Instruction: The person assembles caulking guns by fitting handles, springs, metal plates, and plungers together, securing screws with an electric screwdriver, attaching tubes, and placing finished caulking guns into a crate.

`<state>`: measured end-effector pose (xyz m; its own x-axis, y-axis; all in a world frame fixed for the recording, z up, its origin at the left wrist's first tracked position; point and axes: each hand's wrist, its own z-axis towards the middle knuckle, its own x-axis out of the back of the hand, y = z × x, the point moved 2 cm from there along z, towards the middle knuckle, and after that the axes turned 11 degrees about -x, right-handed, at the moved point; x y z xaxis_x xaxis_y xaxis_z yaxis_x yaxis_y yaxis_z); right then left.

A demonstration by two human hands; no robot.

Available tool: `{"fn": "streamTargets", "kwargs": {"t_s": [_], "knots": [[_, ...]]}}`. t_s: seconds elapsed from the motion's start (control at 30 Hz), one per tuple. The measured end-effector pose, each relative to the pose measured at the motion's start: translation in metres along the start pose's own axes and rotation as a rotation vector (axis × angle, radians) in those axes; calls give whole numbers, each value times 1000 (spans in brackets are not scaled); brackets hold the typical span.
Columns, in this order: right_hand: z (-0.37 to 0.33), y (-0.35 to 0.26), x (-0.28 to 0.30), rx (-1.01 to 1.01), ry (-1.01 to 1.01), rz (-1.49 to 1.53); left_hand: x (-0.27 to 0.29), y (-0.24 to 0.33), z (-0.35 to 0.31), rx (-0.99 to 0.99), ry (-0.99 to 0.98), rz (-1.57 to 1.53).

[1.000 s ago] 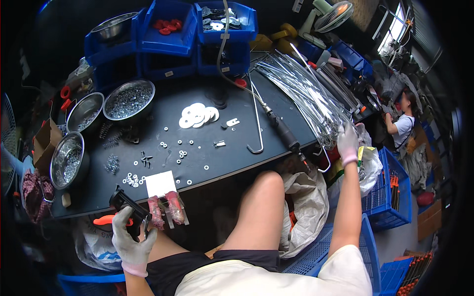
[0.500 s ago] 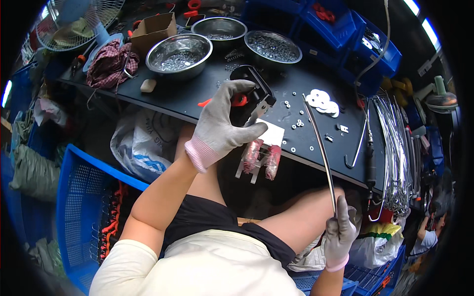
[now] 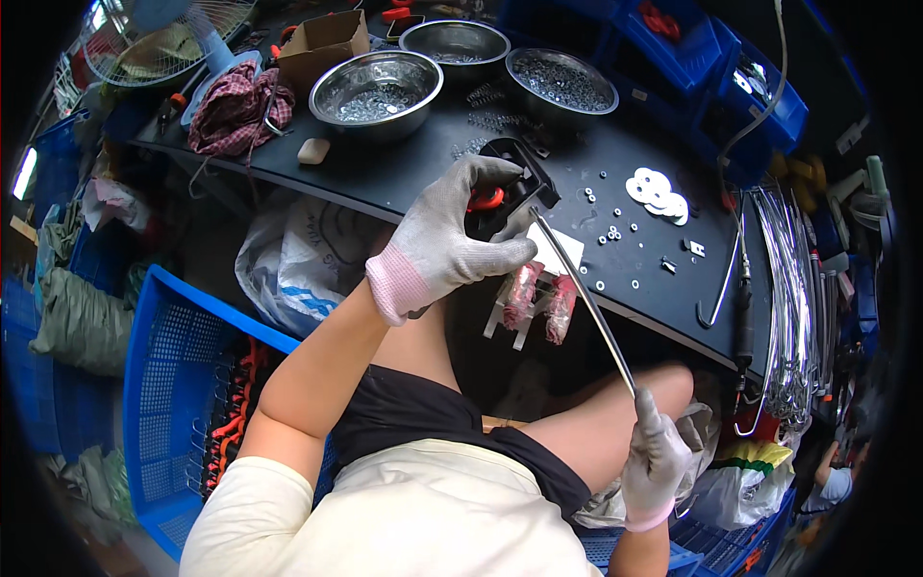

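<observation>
washers (image 3: 657,190) scattered, bowls (image 3: 376,88) perhaps crowding bench

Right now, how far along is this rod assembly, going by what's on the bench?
Done: I cannot tell; no finished piece is clearly set apart. In hand: the right hand grips the lower end of a thin metal rod, its tip brought up to the left hand at the black fixture. Left: a large bundle of rods lies at the bench's right, and white washers and small nuts lie loose.
</observation>
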<state>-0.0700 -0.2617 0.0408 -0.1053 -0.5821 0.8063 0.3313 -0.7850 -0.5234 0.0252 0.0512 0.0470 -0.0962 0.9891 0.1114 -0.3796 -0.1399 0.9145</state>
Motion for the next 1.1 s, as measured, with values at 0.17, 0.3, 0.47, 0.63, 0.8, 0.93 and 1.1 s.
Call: {"fn": "streamTargets", "kwargs": {"t_s": [0.17, 0.3, 0.47, 0.63, 0.8, 0.93, 1.1], "knots": [[18, 6, -1, -122, 91, 643, -24, 34, -5, 162, 15, -252], [67, -55, -16, -160, 31, 941, -69, 44, -25, 242, -179, -576], [89, -76, -31, -98, 106, 941, -90, 43, -37, 257, -177, -602], [84, -76, -34, -153, 144, 938, -95, 42, -44, 296, -121, -576], [85, -69, -37, -13, 276, 793, -100, 34, -47, 168, -98, -509], [85, -65, -33, -72, 222, 753, -102, 30, -46, 159, -88, -426], [90, -65, -31, -154, 139, 873, -102, 37, -43, 152, -62, -446]]}}
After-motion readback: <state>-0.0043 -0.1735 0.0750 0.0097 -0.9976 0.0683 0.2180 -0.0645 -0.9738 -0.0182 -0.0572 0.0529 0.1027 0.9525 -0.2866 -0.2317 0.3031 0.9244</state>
